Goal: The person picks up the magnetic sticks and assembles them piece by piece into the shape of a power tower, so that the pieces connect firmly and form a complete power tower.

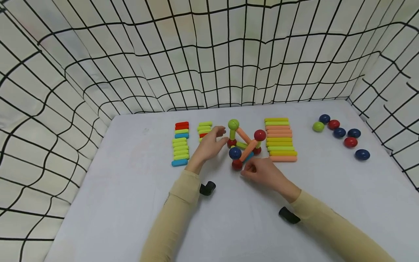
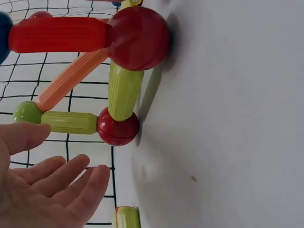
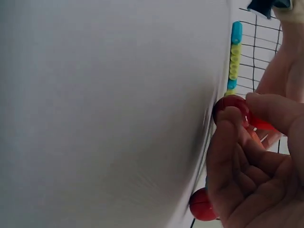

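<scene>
Magnetic balls and sticks form a standing frame. Its green ball (image 1: 234, 124), blue ball (image 1: 235, 153) and upper red ball (image 1: 260, 135) sit above other red balls on the table. Orange sticks (image 1: 248, 150) run between the upper balls; a red stick (image 2: 57, 35) stands under the blue one. My left hand (image 1: 211, 145) is at the frame's left side, fingers spread, thumb overlapping the upright yellow-green stick (image 2: 71, 122) in the left wrist view. My right hand (image 1: 263, 173) has loosely bent fingers, their tips right beside the near lower red ball (image 1: 237, 165).
Short sticks (image 1: 180, 147) lie in columns left of the frame, partly behind my left hand. Longer yellow, green and orange sticks (image 1: 279, 139) lie in a column to the right. Several loose balls (image 1: 339, 133) rest farther right. Black netting (image 1: 242, 54) surrounds the white table (image 1: 124, 189).
</scene>
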`<action>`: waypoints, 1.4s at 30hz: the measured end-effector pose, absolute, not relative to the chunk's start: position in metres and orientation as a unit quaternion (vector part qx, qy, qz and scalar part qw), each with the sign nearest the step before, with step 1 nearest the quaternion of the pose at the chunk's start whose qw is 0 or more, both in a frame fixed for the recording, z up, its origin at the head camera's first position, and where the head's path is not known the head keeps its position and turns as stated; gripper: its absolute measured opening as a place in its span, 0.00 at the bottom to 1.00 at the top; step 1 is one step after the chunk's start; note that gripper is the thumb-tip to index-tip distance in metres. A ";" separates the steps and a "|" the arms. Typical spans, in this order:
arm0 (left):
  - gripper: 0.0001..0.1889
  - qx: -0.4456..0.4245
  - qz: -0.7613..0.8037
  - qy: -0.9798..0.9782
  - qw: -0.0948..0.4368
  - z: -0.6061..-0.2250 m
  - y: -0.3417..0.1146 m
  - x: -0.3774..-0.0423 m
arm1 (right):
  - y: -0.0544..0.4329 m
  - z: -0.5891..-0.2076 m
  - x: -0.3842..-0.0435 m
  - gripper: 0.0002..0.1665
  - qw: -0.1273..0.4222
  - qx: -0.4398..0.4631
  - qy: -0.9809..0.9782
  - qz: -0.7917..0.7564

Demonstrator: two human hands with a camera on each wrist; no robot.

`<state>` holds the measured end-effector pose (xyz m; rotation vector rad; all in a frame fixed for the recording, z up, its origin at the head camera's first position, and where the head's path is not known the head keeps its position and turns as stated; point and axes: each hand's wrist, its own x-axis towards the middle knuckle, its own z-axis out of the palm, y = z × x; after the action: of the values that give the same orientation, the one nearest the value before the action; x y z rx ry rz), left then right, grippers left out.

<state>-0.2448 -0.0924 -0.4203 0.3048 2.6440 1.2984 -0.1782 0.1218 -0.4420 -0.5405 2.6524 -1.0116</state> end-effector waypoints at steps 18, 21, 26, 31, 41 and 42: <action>0.21 0.115 0.466 0.866 0.137 -0.430 -0.100 -0.239 | 0.125 -0.433 -0.181 0.17 0.132 -0.187 0.937 -0.265; 0.19 0.106 0.464 0.870 0.132 -0.430 -0.103 -0.235 | 0.134 -0.433 -0.183 0.13 0.129 -0.185 0.938 -0.262; 0.15 0.111 0.461 0.871 0.128 -0.430 -0.107 -0.230 | 0.145 -0.430 -0.188 0.11 0.116 -0.188 0.939 -0.262; 0.19 0.134 0.453 0.871 0.138 -0.430 -0.111 -0.226 | 0.151 -0.428 -0.193 0.09 0.096 -0.172 0.942 -0.272; 0.21 0.147 0.439 0.864 0.197 -0.434 -0.111 -0.218 | 0.158 -0.431 -0.202 0.06 0.029 -0.173 0.938 -0.298; 0.20 0.149 0.436 0.865 0.198 -0.434 -0.111 -0.218 | 0.159 -0.432 -0.202 0.06 0.025 -0.175 0.937 -0.302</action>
<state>-0.2183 -0.1114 -0.4345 0.4178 2.4213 1.2197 -0.2019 0.1588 -0.4318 -0.5406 2.8982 -0.9339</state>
